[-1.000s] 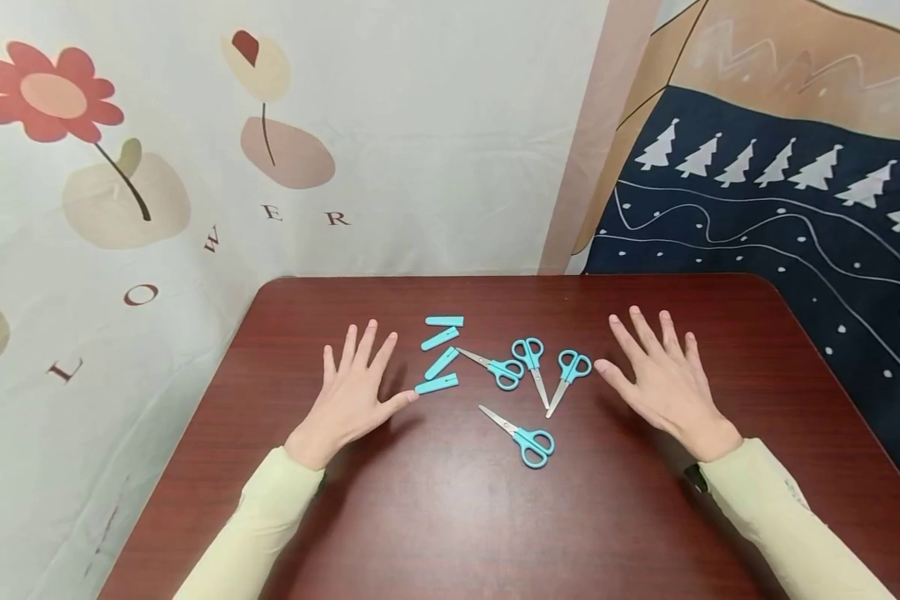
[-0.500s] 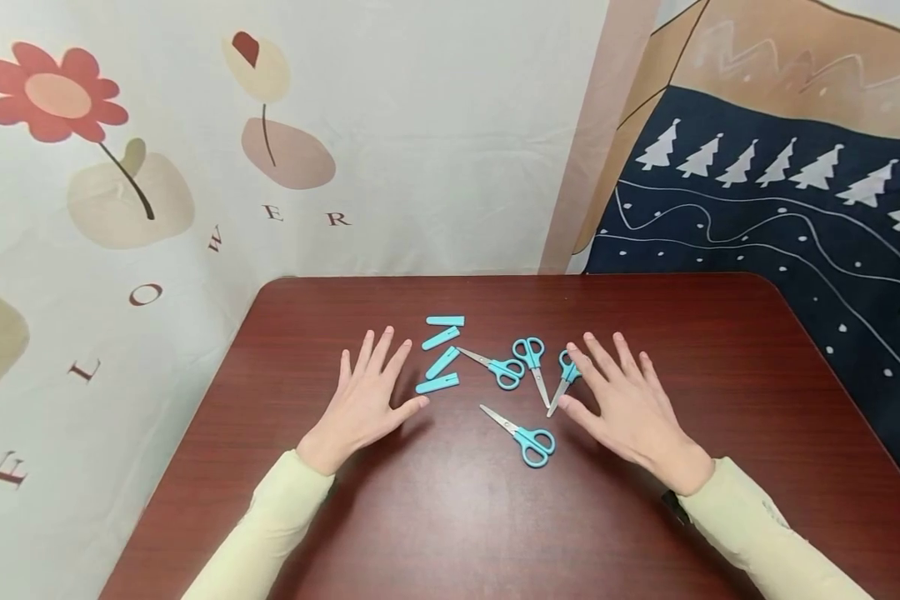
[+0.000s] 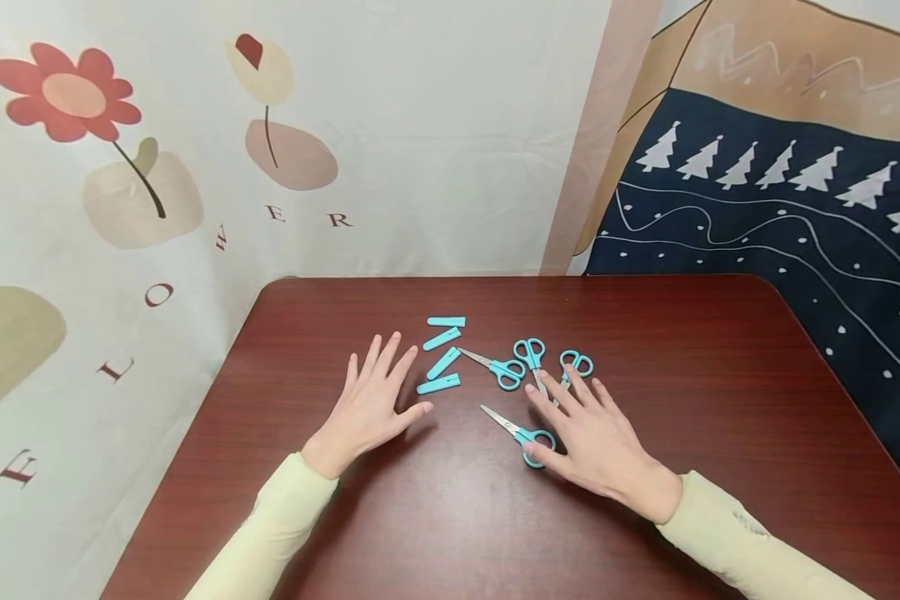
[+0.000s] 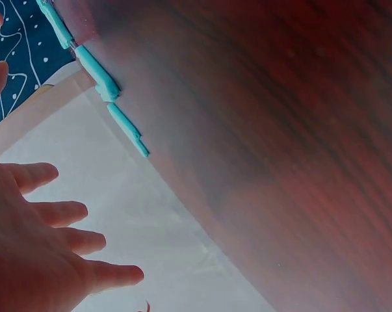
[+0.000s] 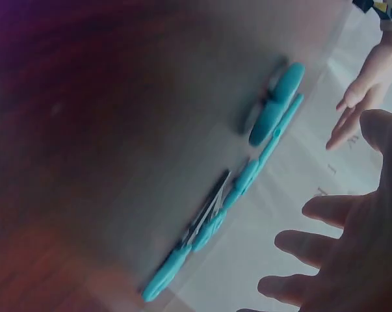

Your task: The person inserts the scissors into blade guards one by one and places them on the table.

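My right hand (image 3: 596, 442) is spread with fingers extended over the scissors at the right. Its thumb overlaps the handle of the front scissors (image 3: 506, 423), and its fingertips overlap the blades of the right-hand scissors (image 3: 577, 364) and the middle scissors (image 3: 528, 354). A further pair of blue-handled scissors (image 3: 504, 372) points left towards the caps. My left hand (image 3: 367, 404), fingers apart and holding nothing, is just left of several blue blade caps (image 3: 438, 384). In the right wrist view a gap shows between the right hand (image 5: 352, 240) and the scissors (image 5: 166, 274).
The dark red-brown wooden table (image 3: 435, 517) has rounded far corners. Behind it hangs a pale cloth (image 3: 435, 150) printed with flowers and letters, beside a navy cloth (image 3: 757, 217) with white trees.
My right hand has moved left and nearer, from beside the scissors to over them. The left hand has shifted slightly right and nearer. Scissors and caps lie as before.
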